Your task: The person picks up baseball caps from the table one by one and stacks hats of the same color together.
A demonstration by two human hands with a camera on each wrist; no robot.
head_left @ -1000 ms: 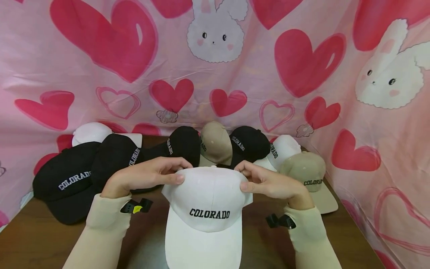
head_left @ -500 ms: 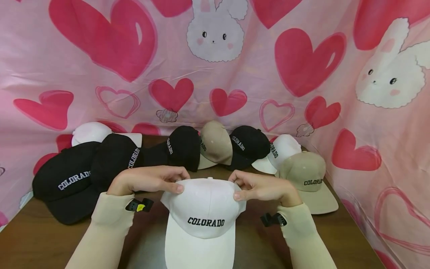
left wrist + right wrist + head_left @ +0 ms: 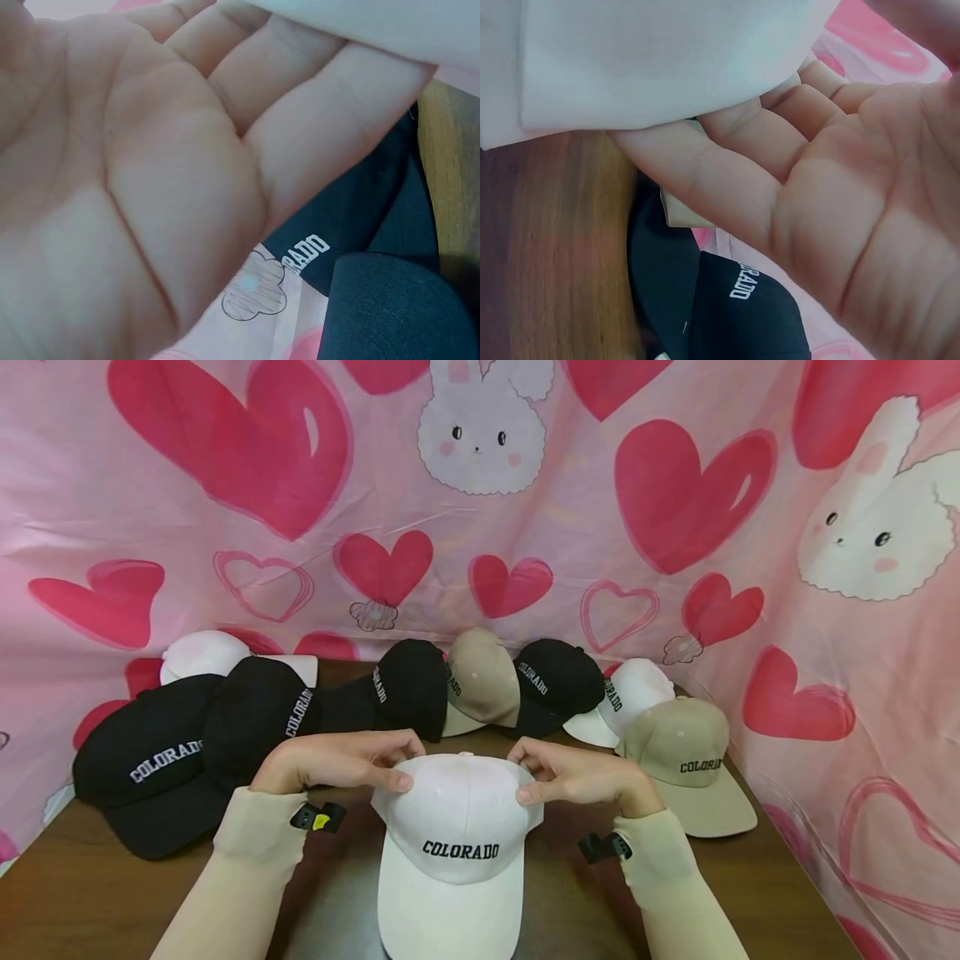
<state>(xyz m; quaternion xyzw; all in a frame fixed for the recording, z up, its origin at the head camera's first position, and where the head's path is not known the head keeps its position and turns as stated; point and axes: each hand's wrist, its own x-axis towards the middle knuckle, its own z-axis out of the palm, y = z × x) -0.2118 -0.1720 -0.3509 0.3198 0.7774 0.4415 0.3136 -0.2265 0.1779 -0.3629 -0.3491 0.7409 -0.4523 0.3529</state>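
Observation:
A white baseball cap (image 3: 459,814) with black COLORADO lettering faces me at the front middle, its brim pointing toward me. My left hand (image 3: 337,762) pinches the cap's left side, thumb on the front of the crown and fingers behind it. On the opposite side my right hand (image 3: 577,774) pinches the crown the same way. In the left wrist view, the fingers of the left hand (image 3: 165,172) run behind the cap's white edge (image 3: 390,30). The right wrist view shows the right hand (image 3: 832,180) with its fingertips hidden behind the white fabric (image 3: 652,60).
Behind, an arc of caps lines the wooden table (image 3: 75,902): two black caps (image 3: 150,752) overlapping at left, a white cap (image 3: 202,656) behind them, then black, beige (image 3: 483,681), black (image 3: 558,685), white (image 3: 637,693) and beige (image 3: 678,739). A pink heart-and-rabbit cloth (image 3: 525,527) hangs behind.
Both hands have moved lower in the head view with the white cap and sit closer together. The cap looks a little smaller, and more of its brim shows. The other caps have stayed put.

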